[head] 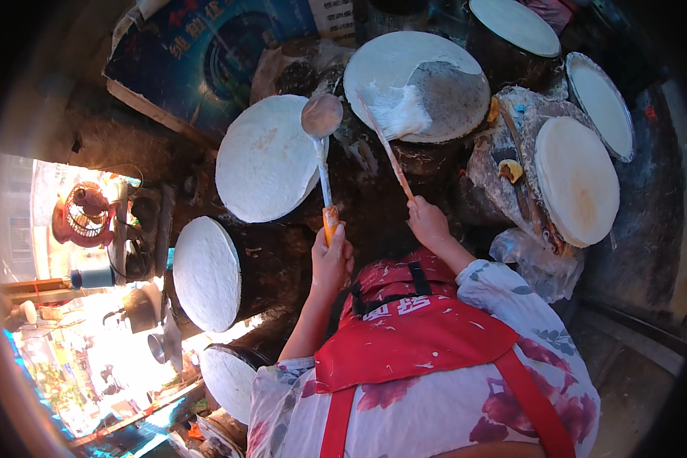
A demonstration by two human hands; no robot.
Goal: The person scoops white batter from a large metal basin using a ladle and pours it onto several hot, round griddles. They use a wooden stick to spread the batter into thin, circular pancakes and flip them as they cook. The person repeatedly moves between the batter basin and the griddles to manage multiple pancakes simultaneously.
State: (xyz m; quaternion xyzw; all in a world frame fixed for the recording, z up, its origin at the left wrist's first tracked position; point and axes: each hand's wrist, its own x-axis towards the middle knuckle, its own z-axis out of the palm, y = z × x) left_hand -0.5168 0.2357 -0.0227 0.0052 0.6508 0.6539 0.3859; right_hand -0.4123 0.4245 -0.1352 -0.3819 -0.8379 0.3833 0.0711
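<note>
My left hand (331,261) grips a metal ladle by its orange handle; the ladle's round bowl (322,115) is at the right edge of a round griddle covered in a white batter layer (266,160). In my right hand (430,223) is a long thin stick (387,144), coated with batter. Its tip lies over the left part of the central round griddle (455,100). White batter (386,63) covers that griddle's left and upper side, and a crumpled white mass (403,113) lies near its middle. Dark griddle surface shows on the right.
More white-covered round griddles stand left (206,275), lower left (226,375) and upper right (515,26). A stack of pale round sheets (578,180) sits right, beside a white-filled round pan (599,106). A printed cardboard panel (206,63) leans behind; a fan (85,213) stands far left.
</note>
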